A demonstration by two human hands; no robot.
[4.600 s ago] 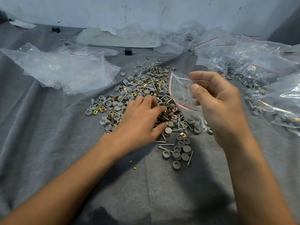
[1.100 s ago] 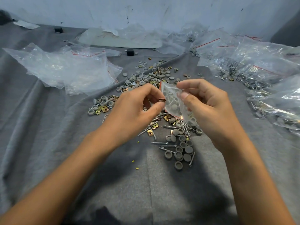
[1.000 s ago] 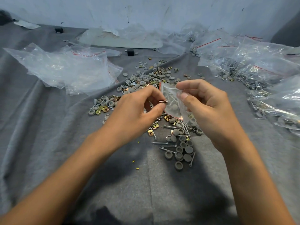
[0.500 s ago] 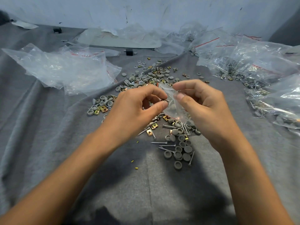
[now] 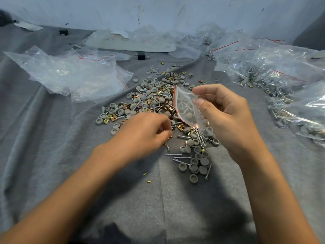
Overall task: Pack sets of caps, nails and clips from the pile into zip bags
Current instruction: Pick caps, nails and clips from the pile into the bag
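Note:
A pile (image 5: pixel 151 101) of grey caps, silver nails and brass clips lies on the grey cloth in the middle. My right hand (image 5: pixel 226 117) pinches a small clear zip bag (image 5: pixel 184 106) with a red strip between thumb and fingers, just above the pile's right side. Caps and nails show inside the bag. My left hand (image 5: pixel 144 132) is low over the pile's near edge, fingers curled downward and blurred. A brass clip (image 5: pixel 169 137) sits right at its fingertips; whether the fingers hold it is unclear. A smaller cluster of caps and nails (image 5: pixel 197 164) lies closer to me.
Crumpled empty clear bags (image 5: pixel 75 78) lie at the left. Many filled bags (image 5: pixel 281 76) are heaped along the right side. A small black block (image 5: pixel 141 56) and more plastic sit near the back wall. Folds run through the grey cloth (image 5: pixel 52 155).
My left hand has left the bag's mouth, where it held a clip, and dropped down-left to the pile. My right hand with the bag stayed about where it was.

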